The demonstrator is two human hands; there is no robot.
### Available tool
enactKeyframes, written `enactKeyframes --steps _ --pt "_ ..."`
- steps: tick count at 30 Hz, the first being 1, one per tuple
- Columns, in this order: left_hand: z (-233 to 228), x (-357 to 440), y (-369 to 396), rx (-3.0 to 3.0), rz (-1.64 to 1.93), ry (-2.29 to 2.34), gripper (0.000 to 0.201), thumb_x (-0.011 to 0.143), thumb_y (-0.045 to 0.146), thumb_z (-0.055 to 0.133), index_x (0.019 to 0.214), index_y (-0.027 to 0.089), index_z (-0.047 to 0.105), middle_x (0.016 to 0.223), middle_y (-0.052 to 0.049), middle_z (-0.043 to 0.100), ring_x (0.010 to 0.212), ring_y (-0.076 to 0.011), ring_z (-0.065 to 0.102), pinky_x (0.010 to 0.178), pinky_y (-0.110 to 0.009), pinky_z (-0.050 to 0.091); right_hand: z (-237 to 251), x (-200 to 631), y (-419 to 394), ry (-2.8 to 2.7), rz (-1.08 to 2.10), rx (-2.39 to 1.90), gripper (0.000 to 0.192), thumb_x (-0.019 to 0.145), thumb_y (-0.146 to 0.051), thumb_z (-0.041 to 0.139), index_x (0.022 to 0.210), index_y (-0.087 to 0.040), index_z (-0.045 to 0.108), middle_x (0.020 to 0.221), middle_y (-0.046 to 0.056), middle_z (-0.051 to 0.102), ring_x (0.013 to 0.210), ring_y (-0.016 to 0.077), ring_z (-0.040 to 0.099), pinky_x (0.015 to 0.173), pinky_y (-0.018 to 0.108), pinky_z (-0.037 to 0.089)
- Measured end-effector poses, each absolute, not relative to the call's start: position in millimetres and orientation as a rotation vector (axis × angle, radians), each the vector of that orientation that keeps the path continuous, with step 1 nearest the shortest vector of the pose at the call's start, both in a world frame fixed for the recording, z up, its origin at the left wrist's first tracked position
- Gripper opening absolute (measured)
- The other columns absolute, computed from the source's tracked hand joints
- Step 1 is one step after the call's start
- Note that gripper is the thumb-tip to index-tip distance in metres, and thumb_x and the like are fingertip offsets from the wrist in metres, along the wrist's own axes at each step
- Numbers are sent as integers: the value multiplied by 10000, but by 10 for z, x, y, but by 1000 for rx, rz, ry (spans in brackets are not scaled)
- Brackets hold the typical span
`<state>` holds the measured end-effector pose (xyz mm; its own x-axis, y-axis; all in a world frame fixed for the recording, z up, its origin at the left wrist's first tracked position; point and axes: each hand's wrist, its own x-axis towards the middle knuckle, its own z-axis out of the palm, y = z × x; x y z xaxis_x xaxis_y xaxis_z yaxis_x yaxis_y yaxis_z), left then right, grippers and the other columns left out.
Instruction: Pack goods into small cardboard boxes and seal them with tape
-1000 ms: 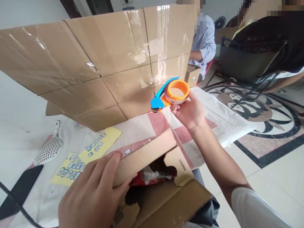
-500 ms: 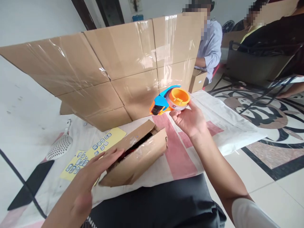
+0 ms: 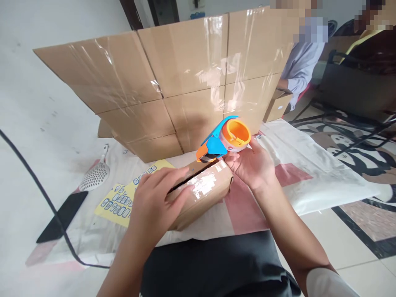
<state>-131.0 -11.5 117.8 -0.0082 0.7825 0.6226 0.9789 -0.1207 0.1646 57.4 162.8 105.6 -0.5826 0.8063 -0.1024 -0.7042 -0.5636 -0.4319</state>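
Box [image 3: 201,192] sits on the white-and-red sheet [image 3: 309,173] just ahead of my lap, near frame centre. Its long axis runs from about 8 o'clock to 2 o'clock; the near end is under my left hand, the far end points toward the dispenser. Top flaps are down, with a dark seam showing along the upper edge and a shiny patch of tape on the side facing me.

Left hand [image 3: 154,204]: laid flat over the near end of the box, fingers spread and pressing the flaps; it grips nothing.

Right hand [image 3: 250,165]: closed round the tape dispenser [image 3: 224,140], orange roll toward the palm, blue nose pointing to 8 o'clock. The nose rests at the far top corner of the box, touching or nearly so; I cannot tell which.

Key relation: from the right hand the box lies at 8 o'clock, and the dispenser nose lines up with the box's long axis. The right hand is at the far end, the left at the near end.

Around it: cardboard wall [image 3: 185,74] at 12 o'clock, taped together. Yellow label sheet [image 3: 123,198], perforated scoop [image 3: 95,175] and a dark phone [image 3: 62,216] at 9 o'clock. Another person's sleeve [image 3: 301,66] at 2 o'clock, well apart.
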Motion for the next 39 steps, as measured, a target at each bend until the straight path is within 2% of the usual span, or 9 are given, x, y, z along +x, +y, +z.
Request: enactKeyframes --steps 3,5,8,15,23,27,31,36,39 --pt "1277 -1178 65 -1862 -1163 -1812 283 928 245 717 1210 239 696 1058 -13 769 902 -165 722 792 -292 528 1055 505 1557 -475 2172 -382 242 1024 -380 469 954 -188 598 806 32 638 568 102 507 499 192 547" --pt "1289 -1152 151 -1845 -1207 -1794 144 941 227 704 1080 226 741 1018 -4 782 882 -151 726 760 -268 526 1047 489 1530 -528 2151 -371 228 1018 -382 492 988 -189 609 819 26 647 551 98 501 548 221 593" --pt "1259 -1176 190 -1788 -1175 -1725 121 954 178 666 865 222 735 850 20 774 785 -139 708 704 -273 499 1030 493 1517 -588 2131 -381 217 990 -389 559 1037 -185 618 844 24 666 541 94 516 641 278 653" --pt "1227 -1210 147 -1845 -1008 -1637 155 902 115 623 783 215 633 753 19 705 732 -156 654 722 -322 464 1028 469 1513 -551 2083 -423 228 994 -368 550 1135 -202 614 952 51 711 585 116 590 738 382 695" --pt "1215 -1178 85 -1866 -913 -1590 172 869 83 614 777 218 562 714 39 663 708 -153 637 734 -356 428 1043 381 1458 -592 2038 -392 212 955 -320 602 1143 -221 599 937 38 707 639 153 634 801 473 693" --pt "1298 -1152 -202 -1914 -1149 -1653 200 852 67 620 793 228 518 724 39 615 714 -147 599 741 -357 450 1017 470 1794 -497 1840 -400 141 959 -305 551 1071 -246 613 979 47 714 755 179 682 796 444 693" --pt "1378 -1228 -499 -1760 -1267 -1746 185 870 84 653 849 246 566 757 34 613 724 -153 592 721 -356 465 957 700 2087 -501 1602 -419 119 947 -359 569 992 -265 627 986 30 711 656 130 623 803 400 685" --pt "1356 -1337 -332 -1749 -1136 -1806 130 952 128 617 927 249 656 866 35 722 801 -143 678 746 -321 491 1040 740 1850 -582 1720 -380 158 932 -357 627 1059 -264 619 1080 52 716 845 200 709 782 450 684" --pt "1334 -1308 -105 -1822 -1108 -1842 144 984 152 579 1027 237 687 960 23 758 853 -135 706 762 -298 503 1124 663 1644 -613 1800 -357 178 939 -340 644 1098 -269 608 1047 36 716 781 187 695 753 454 689"
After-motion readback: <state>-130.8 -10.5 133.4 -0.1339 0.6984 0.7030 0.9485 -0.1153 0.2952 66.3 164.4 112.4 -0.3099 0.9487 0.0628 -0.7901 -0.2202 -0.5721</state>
